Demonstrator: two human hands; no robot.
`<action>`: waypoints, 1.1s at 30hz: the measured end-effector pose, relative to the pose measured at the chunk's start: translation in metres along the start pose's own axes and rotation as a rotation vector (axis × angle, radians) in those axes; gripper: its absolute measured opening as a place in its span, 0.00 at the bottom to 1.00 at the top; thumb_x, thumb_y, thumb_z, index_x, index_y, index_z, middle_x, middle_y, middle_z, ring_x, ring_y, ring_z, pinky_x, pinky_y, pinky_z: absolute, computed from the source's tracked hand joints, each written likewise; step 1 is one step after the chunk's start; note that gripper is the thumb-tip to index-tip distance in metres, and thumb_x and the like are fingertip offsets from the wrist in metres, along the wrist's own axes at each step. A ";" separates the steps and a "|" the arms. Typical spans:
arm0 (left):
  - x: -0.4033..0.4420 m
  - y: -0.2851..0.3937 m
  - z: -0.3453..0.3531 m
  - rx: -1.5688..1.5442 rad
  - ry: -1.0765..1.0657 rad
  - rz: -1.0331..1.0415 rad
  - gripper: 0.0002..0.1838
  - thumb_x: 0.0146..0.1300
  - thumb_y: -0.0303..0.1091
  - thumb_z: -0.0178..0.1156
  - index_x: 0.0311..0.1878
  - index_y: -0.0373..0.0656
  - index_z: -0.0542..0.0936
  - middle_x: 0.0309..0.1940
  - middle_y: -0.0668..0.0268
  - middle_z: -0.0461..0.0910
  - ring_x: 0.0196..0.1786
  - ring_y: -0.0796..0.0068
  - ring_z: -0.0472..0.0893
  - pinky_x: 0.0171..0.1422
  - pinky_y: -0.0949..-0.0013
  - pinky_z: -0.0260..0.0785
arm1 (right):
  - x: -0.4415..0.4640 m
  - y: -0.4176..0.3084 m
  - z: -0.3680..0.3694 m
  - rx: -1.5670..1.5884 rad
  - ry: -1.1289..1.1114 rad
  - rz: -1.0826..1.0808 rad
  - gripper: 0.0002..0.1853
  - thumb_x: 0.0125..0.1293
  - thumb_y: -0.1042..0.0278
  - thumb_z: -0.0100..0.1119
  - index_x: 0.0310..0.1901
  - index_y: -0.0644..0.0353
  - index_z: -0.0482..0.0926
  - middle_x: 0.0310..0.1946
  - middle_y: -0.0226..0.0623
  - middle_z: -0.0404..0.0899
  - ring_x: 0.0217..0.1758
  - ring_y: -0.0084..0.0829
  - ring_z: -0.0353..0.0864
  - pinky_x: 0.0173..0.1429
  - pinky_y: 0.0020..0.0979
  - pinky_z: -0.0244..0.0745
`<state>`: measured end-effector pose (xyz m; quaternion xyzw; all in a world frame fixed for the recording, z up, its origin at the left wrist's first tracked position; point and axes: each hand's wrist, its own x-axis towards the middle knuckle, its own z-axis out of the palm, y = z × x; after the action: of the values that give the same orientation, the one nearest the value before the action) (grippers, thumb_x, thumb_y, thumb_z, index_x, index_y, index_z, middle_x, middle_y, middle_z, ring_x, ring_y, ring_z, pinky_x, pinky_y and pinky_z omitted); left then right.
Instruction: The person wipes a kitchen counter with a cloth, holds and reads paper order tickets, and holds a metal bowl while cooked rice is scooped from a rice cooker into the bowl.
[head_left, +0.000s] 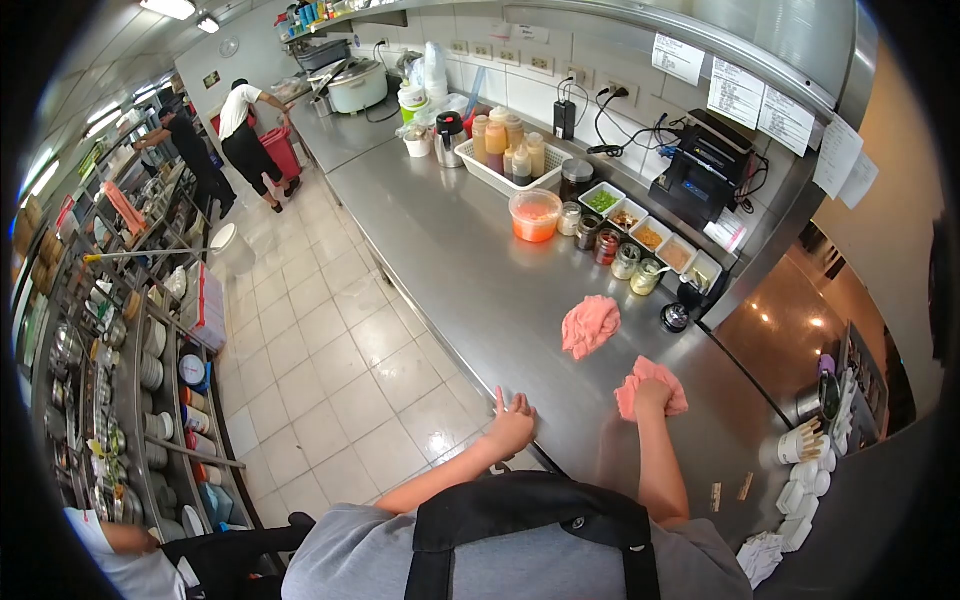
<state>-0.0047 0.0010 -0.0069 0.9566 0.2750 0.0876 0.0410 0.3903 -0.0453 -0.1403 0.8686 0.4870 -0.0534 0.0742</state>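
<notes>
On the steel counter (440, 240), my right hand (653, 397) presses down on a pink cloth (672, 378), its fingers closed over the fabric. A second pink cloth (591, 327) lies crumpled just beyond it, apart from both hands. My left hand (514, 424) is at the counter's front edge with its fingers apart and nothing in it. Past the cloths stand small glass jars (626, 261) and a round plastic tub (536, 215) with orange-red contents.
White trays of toppings (649, 236), a white basket of sauce bottles (508, 165), a thermal jug (450, 140) and a black printer (703, 165) line the wall. White cups (806, 475) sit at right. Two people stand down the aisle; another person (110, 555) is close behind at left.
</notes>
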 end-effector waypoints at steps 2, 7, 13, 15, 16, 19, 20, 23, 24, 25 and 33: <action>0.000 0.001 -0.001 0.022 -0.004 -0.003 0.15 0.57 0.38 0.55 0.38 0.33 0.72 0.39 0.51 0.68 0.53 0.53 0.67 0.60 0.18 0.42 | 0.002 0.002 0.003 -0.096 0.029 0.023 0.14 0.68 0.61 0.39 0.37 0.54 0.76 0.34 0.34 0.80 0.41 0.30 0.78 0.48 0.28 0.67; 0.001 0.002 0.000 -0.002 0.032 -0.007 0.14 0.57 0.37 0.54 0.38 0.34 0.72 0.39 0.51 0.67 0.52 0.53 0.68 0.60 0.18 0.42 | 0.005 -0.001 0.003 -0.186 -0.013 -0.006 0.14 0.69 0.61 0.37 0.41 0.56 0.74 0.38 0.37 0.81 0.45 0.31 0.77 0.52 0.27 0.66; 0.007 0.007 -0.018 0.008 -0.163 -0.054 0.23 0.57 0.41 0.57 0.49 0.32 0.71 0.51 0.45 0.65 0.61 0.51 0.63 0.63 0.20 0.38 | 0.005 -0.005 0.008 -0.036 -0.084 0.028 0.16 0.67 0.60 0.37 0.48 0.57 0.72 0.46 0.40 0.76 0.53 0.32 0.70 0.56 0.28 0.63; 0.010 0.009 -0.026 0.003 -0.379 -0.103 0.33 0.57 0.45 0.59 0.60 0.30 0.69 0.63 0.40 0.63 0.70 0.48 0.59 0.65 0.21 0.33 | 0.001 -0.004 0.006 -0.017 -0.056 0.030 0.16 0.67 0.60 0.37 0.47 0.57 0.73 0.46 0.39 0.76 0.53 0.32 0.70 0.56 0.28 0.63; 0.009 0.009 -0.026 0.007 -0.372 -0.102 0.33 0.57 0.44 0.60 0.60 0.30 0.69 0.63 0.39 0.63 0.70 0.48 0.59 0.65 0.21 0.34 | 0.000 -0.004 0.005 -0.001 -0.041 0.031 0.16 0.66 0.60 0.37 0.47 0.57 0.73 0.46 0.39 0.76 0.53 0.32 0.70 0.56 0.28 0.63; 0.003 0.005 -0.012 0.014 -0.173 -0.051 0.23 0.56 0.40 0.58 0.49 0.31 0.71 0.51 0.45 0.66 0.62 0.51 0.63 0.62 0.19 0.38 | -0.003 -0.005 0.004 0.058 0.000 0.020 0.16 0.65 0.61 0.38 0.45 0.57 0.74 0.46 0.39 0.76 0.52 0.32 0.70 0.55 0.29 0.63; 0.001 0.003 -0.004 0.017 0.020 -0.002 0.14 0.55 0.36 0.55 0.39 0.34 0.73 0.39 0.51 0.69 0.55 0.53 0.66 0.59 0.17 0.41 | -0.003 -0.004 0.004 0.087 0.016 0.013 0.16 0.65 0.61 0.38 0.45 0.58 0.74 0.46 0.39 0.76 0.52 0.32 0.70 0.55 0.29 0.63; 0.001 0.002 -0.002 -0.002 0.044 0.001 0.14 0.55 0.35 0.55 0.39 0.34 0.73 0.39 0.51 0.69 0.55 0.53 0.66 0.59 0.17 0.41 | -0.003 -0.001 0.004 0.336 0.087 -0.053 0.15 0.64 0.61 0.39 0.44 0.58 0.75 0.46 0.38 0.76 0.52 0.32 0.70 0.55 0.29 0.63; 0.001 0.002 -0.002 -0.001 0.044 0.003 0.14 0.55 0.35 0.55 0.39 0.34 0.73 0.39 0.51 0.69 0.55 0.53 0.66 0.59 0.17 0.41 | -0.003 0.002 0.006 0.575 0.089 -0.137 0.15 0.64 0.61 0.39 0.44 0.58 0.75 0.46 0.38 0.75 0.52 0.32 0.70 0.54 0.29 0.63; 0.001 0.002 -0.002 -0.001 0.043 0.004 0.14 0.55 0.35 0.55 0.39 0.34 0.73 0.39 0.51 0.68 0.55 0.53 0.66 0.59 0.17 0.41 | -0.001 0.008 0.007 1.040 0.017 -0.272 0.15 0.64 0.61 0.39 0.43 0.58 0.75 0.47 0.38 0.75 0.52 0.32 0.70 0.54 0.29 0.64; 0.006 0.005 -0.016 -0.005 -0.350 -0.091 0.33 0.56 0.44 0.60 0.59 0.29 0.69 0.62 0.39 0.63 0.70 0.48 0.59 0.66 0.22 0.34 | -0.019 -0.003 -0.023 0.825 0.121 -0.586 0.15 0.64 0.63 0.41 0.37 0.56 0.80 0.39 0.35 0.79 0.43 0.31 0.75 0.47 0.31 0.67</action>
<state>0.0001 0.0001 0.0100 0.9436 0.3067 -0.0814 0.0945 0.3780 -0.0552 -0.1145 0.6542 0.6517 -0.2096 -0.3213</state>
